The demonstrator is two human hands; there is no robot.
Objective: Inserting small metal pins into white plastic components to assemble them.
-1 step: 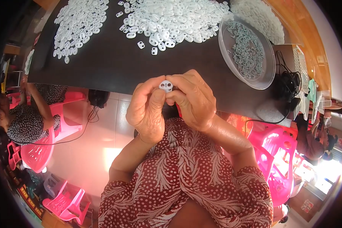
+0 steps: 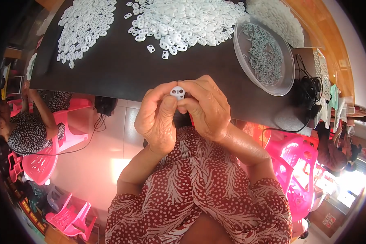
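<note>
Left hand point(image 2: 155, 124): its grip is grasping one side of the small white rounded piece with two dark holes point(image 2: 177, 92).
Right hand point(image 2: 210, 107): its grip is grasping the opposite side, so we are pinching with both.
White piece: we are holding it between our fingertips, near the front edge of the dark brown flat worktop point(image 2: 105, 75).
Heaps: similar white two-holed pieces point(image 2: 191, 20) are lying beyond our hands, with more spreading out at left.
Tub: a round clear plastic tub point(image 2: 288, 69) is standing at right, containing small grey slender pieces point(image 2: 266, 57).
</note>
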